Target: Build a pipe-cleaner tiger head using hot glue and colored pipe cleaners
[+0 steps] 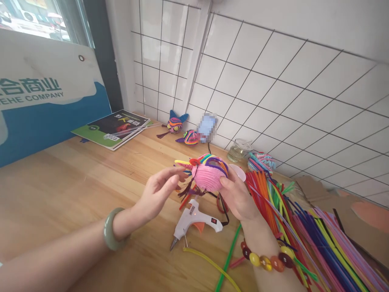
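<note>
My right hand (238, 196) is wrapped round a pink pipe-cleaner figure (208, 172) with multicoloured stripes on top, holding it up above the wooden table (75, 190). My left hand (158, 190) is at the figure's left end, its fingertips pinched near a striped horn and dark red tassel strands. A white hot glue gun (196, 221) lies on the table just below both hands, nozzle pointing to the lower left.
A big spread of coloured pipe cleaners (304, 231) lies to the right; loose yellow (209, 263) and green ones sit near the front. Two finished figures (182, 132), a glass jar (240, 150) and a booklet (114, 127) stand along the tiled wall. Cardboard (349, 207) lies far right.
</note>
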{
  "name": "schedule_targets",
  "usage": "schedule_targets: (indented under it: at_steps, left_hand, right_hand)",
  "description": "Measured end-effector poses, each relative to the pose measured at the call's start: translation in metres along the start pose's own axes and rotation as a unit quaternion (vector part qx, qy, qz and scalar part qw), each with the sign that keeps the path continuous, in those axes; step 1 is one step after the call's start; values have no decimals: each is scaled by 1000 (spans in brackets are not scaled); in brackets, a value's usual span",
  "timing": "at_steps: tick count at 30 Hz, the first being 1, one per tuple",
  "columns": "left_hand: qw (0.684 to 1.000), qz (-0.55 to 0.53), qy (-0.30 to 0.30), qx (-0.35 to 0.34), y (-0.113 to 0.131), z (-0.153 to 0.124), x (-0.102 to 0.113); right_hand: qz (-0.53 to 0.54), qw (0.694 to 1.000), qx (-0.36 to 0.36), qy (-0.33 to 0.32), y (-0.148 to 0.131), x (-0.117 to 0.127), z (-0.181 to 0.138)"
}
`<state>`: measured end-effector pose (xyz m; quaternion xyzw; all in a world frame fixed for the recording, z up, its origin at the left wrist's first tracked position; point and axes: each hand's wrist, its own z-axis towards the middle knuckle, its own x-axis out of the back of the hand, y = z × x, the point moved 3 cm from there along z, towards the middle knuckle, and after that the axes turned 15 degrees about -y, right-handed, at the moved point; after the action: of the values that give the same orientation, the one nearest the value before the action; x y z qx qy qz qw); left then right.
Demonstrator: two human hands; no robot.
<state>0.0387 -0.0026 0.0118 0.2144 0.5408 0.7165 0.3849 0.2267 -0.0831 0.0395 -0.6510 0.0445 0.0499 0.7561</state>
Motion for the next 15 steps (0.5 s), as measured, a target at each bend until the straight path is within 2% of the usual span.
schedule_targets:
  at_steps: [4, 6, 7, 10, 12, 15]
  left_hand:
    - [985, 49, 127, -108, 11, 3, 25]
    - [980, 36, 160, -114, 15, 9, 36]
    - [982, 21, 157, -102, 15, 13, 40]
    - [994, -48, 90, -26, 10, 24, 41]
    - [995, -94, 10, 30, 4, 26, 35]
    - [978, -131, -114, 115, -2, 22, 21]
  right_hand:
    - [47, 998, -8, -41, 2, 2, -3]
    - [60, 996, -16, -61, 5, 3, -5]
    - [65, 995, -25, -73, 8, 3, -5]
    - [86, 987, -68, -115, 17, -1, -9]
    - [107, 978, -104, -143, 22, -5, -11]
    - [125, 962, -165, -181, 29, -11, -14]
